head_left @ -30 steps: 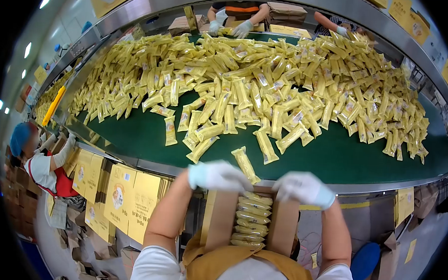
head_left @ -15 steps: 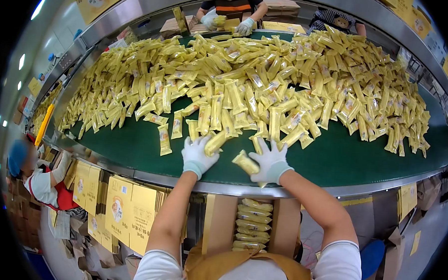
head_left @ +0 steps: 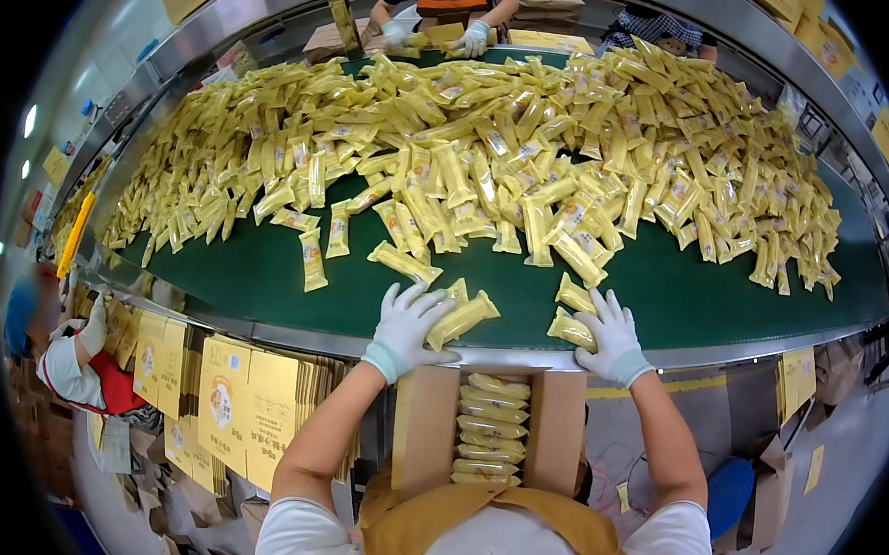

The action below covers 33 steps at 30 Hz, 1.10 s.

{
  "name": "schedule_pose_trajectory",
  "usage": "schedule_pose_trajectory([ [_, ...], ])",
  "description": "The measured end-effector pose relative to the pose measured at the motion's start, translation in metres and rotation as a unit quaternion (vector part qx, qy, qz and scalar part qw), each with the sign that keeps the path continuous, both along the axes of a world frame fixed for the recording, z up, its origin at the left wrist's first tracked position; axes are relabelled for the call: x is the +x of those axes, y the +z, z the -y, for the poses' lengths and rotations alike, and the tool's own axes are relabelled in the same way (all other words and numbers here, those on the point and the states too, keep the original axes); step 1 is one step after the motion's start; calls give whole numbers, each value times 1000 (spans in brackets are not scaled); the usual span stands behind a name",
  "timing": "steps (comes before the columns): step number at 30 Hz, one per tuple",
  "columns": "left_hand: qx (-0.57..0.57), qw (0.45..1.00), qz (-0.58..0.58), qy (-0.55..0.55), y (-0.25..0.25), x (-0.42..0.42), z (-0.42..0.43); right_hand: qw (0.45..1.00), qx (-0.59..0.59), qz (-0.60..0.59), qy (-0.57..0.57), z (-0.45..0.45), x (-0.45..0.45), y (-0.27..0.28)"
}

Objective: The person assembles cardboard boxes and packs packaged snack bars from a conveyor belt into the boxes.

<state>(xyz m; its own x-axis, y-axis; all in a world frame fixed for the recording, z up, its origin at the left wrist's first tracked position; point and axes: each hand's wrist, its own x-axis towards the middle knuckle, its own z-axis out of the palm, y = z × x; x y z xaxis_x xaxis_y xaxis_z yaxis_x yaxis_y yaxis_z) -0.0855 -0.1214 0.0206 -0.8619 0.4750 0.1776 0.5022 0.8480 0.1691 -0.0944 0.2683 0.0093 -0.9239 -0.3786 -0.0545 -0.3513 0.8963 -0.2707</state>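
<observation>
My left hand (head_left: 410,326), in a white glove, rests at the near edge of the green belt with its fingers apart. Two yellow wrapped snack packets (head_left: 462,320) lie against the inner side of its fingers. Off to the right is my right hand (head_left: 610,339), gloved too, thumb and fingers spread. Beside its fingers are a snack packet (head_left: 571,330) and another just above it. Below the belt edge, an open carton (head_left: 427,416) in front of my apron holds a column of stacked packets (head_left: 490,428).
A large heap of yellow packets (head_left: 530,132) covers the far part of the green belt (head_left: 682,298). Across it, a co-worker's gloved hands (head_left: 472,39) handle packets. Flattened yellow cartons (head_left: 235,407) stand at the left, near another worker (head_left: 89,361). A metal rim (head_left: 520,358) edges the belt.
My hands have moved farther apart, the right one shifting right. Packets near each hand have been drawn toward the belt's near edge and turned. The view has shifted slightly.
</observation>
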Motion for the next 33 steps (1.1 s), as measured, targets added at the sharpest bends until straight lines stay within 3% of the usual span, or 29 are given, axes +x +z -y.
schedule_pose_trajectory([
  [2, 53, 998, 14, -32, 9, -2, -13, 1000, -3, -17, 15, -5, 5, -10],
  [4, 14, 996, 90, -24, 22, -7, -26, 997, 40, -52, 35, 1, 11, 8],
  [7, 14, 990, 133, -32, 4, -23, -29, 990, -141, 24, 8, 1, 2, 22],
  [8, 24, 989, 138, -38, -3, -26, -30, 981, -183, -69, 8, 5, 0, 25],
  [9, 28, 990, 136, -35, -10, -27, -29, 979, -186, -77, -30, 8, -6, 32],
  [12, 62, 987, 150, -8, -1, -25, -28, 990, -85, -9, -113, 16, -33, 17],
  [14, 118, 974, 192, 28, 36, -15, -25, 993, -33, -49, -104, 20, -36, -5],
  [16, 53, 979, 186, 58, 47, -10, -13, 994, 6, -31, -103, 21, -43, -10],
  [19, -39, 977, 187, 90, 38, 0, -2, 997, -70, 19, -34, 19, -58, 5],
  [23, -63, 980, 172, 73, 9, 1, 10, 976, -133, -139, -103, 32, -86, 27],
  [26, -59, 976, 199, 60, 7, -7, 12, 978, -88, -56, -181, 38, -112, 6],
  [31, 32, 982, 154, 108, 43, -26, -8, 978, -32, -83, -190, 45, -117, -14],
  [33, -7, 982, 139, 125, 23, -40, -12, 978, -32, -91, -184, 43, -115, -12],
])
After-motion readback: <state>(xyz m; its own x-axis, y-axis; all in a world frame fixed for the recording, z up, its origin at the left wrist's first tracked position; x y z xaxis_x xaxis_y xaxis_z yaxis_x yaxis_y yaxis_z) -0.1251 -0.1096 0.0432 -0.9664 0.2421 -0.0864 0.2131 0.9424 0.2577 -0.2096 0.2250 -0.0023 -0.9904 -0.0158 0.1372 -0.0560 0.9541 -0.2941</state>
